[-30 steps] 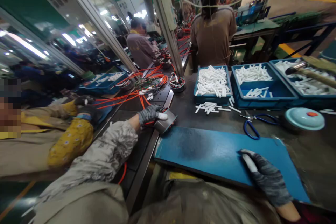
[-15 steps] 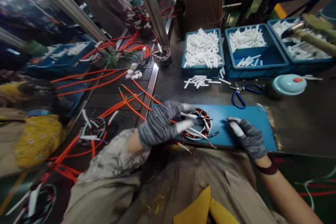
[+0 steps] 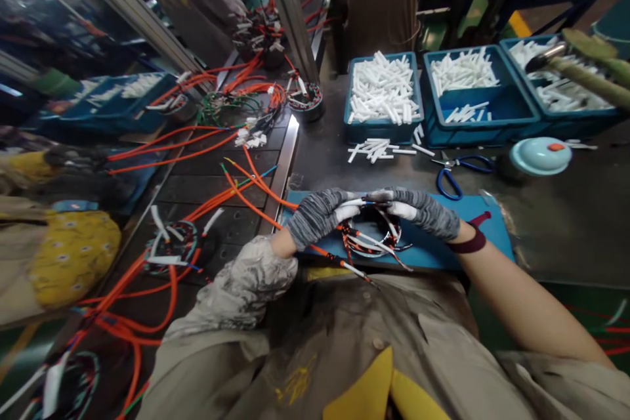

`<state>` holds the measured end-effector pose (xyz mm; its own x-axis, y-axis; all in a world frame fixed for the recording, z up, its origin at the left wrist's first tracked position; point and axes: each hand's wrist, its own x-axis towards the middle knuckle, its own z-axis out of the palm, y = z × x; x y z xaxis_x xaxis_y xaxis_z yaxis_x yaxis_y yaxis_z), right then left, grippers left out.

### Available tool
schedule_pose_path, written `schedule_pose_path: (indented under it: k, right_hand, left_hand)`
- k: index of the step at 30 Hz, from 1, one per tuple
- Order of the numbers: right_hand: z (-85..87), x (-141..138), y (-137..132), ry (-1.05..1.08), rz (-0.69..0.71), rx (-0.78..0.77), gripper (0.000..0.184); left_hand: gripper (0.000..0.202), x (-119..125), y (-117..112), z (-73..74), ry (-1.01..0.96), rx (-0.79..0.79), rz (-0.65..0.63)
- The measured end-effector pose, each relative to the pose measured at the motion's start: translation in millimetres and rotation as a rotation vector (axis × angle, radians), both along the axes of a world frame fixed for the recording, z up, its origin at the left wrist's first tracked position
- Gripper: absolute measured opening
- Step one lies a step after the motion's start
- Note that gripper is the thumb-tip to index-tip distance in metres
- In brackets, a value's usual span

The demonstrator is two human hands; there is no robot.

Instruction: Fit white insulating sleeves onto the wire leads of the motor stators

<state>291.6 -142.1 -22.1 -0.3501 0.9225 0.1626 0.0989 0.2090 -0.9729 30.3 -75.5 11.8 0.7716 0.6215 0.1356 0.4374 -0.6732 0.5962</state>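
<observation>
A wire-wound motor stator [image 3: 368, 251], a ring with white-sleeved leads, lies on the blue mat [image 3: 485, 230] in front of me. My left hand [image 3: 322, 215], in a grey striped glove with white fingertips, pinches a white sleeve [image 3: 355, 203] on a lead above the ring's far side. Opposite it, my right hand [image 3: 424, 210], gloved alike, has its thumb and fingers closed on the dark end of that same lead. The two hands' fingertips nearly meet. Other sleeved leads [image 3: 381, 246] stick out toward my body, and an orange cable [image 3: 319, 251] runs in from the left.
Blue bins [image 3: 384, 134] of white tubes stand at the back, with loose tubes [image 3: 377, 149] before them. Blue-handled cutters [image 3: 449, 184] and a light-blue lidded container [image 3: 540, 157] lie beyond the mat. Another stator [image 3: 172, 246] and orange cables are at left; co-workers stand beyond.
My right hand has moved left from the mat's right part to the lead and closed on its end. My left hand has shifted slightly and still holds the sleeve.
</observation>
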Motion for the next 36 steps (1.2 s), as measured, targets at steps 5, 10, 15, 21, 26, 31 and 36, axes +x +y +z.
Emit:
schedule_pose_path:
  k: [5, 10, 15, 21, 26, 31, 36]
  right_hand:
    - [27.0, -12.7, 27.2, -0.223, 0.151, 0.062, 0.046]
    - [39.1, -33.4, 42.2, -0.364, 0.224, 0.137, 0.058]
    - [30.7, -32.3, 39.8, -0.310, 0.222, 0.146, 0.059]
    - [23.1, -36.3, 37.9, -0.428, 0.150, 0.239, 0.058]
    - [18.6, -41.4, 33.3, -0.763, 0.057, 0.389, 0.057]
    - [11.1, -9.9, 24.5, -0.533, 0.011, 0.376, 0.043]
    - [4.3, -1.6, 17.8, -0.361, -0.108, 0.217, 0.039]
  left_hand:
    - [0.036, -3.1, -4.1, 5.5, 0.172, 0.280, 0.075]
    - [0.031, -6.8, -2.7, 14.5, 0.277, 0.412, 0.086]
    - [0.033, -12.7, 4.4, 19.0, 0.102, -0.063, -0.007]
    - [0.035, -8.9, 14.1, 21.4, 0.056, -0.248, -0.031]
    - [0.042, 0.5, 19.8, 32.7, 0.595, 0.066, -0.114]
    - [0.048, 11.8, 13.4, 29.9, 0.688, 0.184, -0.076]
    - [0.046, 39.8, 10.4, 10.3, 0.570, 0.163, -0.138]
